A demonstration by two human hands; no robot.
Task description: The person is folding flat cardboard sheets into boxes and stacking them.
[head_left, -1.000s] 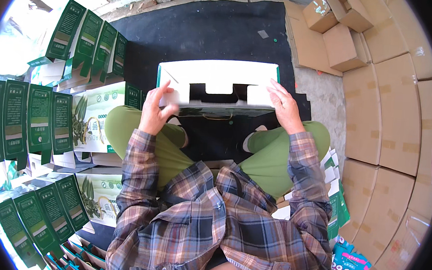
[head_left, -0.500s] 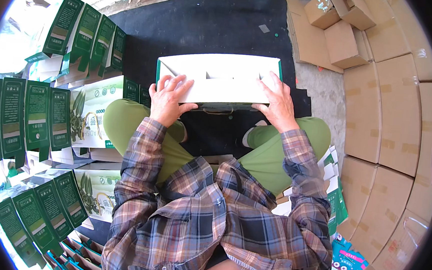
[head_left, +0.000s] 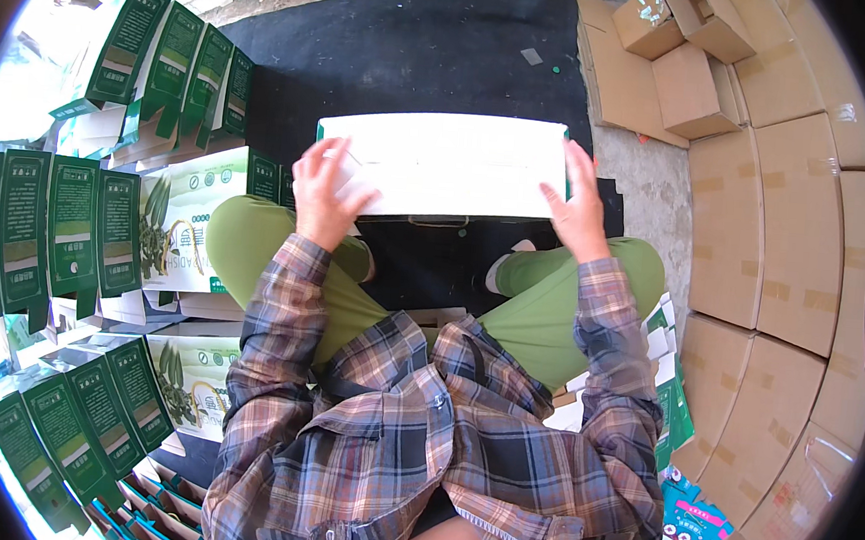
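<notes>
A long white cardboard box with green edges lies across in front of my knees, its pale flap side facing up. At its left end my left hand grips the corner, fingers bent over the end and thumb by the near edge. My right hand clasps the right end, its fingers along the side and its thumb on the white top. The panels on top now lie nearly flat. The box's underside is hidden, so I cannot tell what it rests on.
Rows of green and white cartons stand at the left. Stacked brown cardboard boxes wall the right, with opened brown boxes at the far right. A black mat covers the floor ahead. A blue packet lies low at the right.
The box's top has gone from open with gaps to folded down nearly flat. My right hand has shifted right to the box's end; the left fingers have moved outward to the left end.
</notes>
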